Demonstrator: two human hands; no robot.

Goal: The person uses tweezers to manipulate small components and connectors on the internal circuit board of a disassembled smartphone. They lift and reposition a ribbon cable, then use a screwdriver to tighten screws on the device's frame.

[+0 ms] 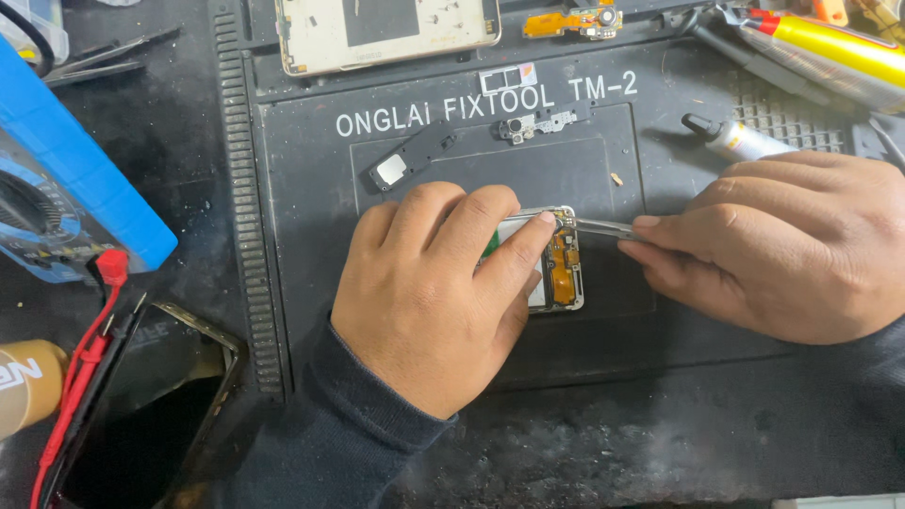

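Observation:
My left hand (434, 292) lies over an opened phone body (561, 269) on the dark repair mat (311, 188), fingers pressing it down at its top edge. Only the phone's right end shows, with orange flex cable and metal parts. My right hand (782, 250) pinches metal tweezers (603, 226), whose tips reach the phone's upper right corner.
A phone back cover (386, 33) lies at the top. A small speaker module (410, 155) and tiny camera parts (537, 123) sit on the mat. A glue tube (740, 139) and yellow tool (830, 52) lie right; a blue meter (66, 188), red leads (90, 349) and a phone screen (141, 415) lie left.

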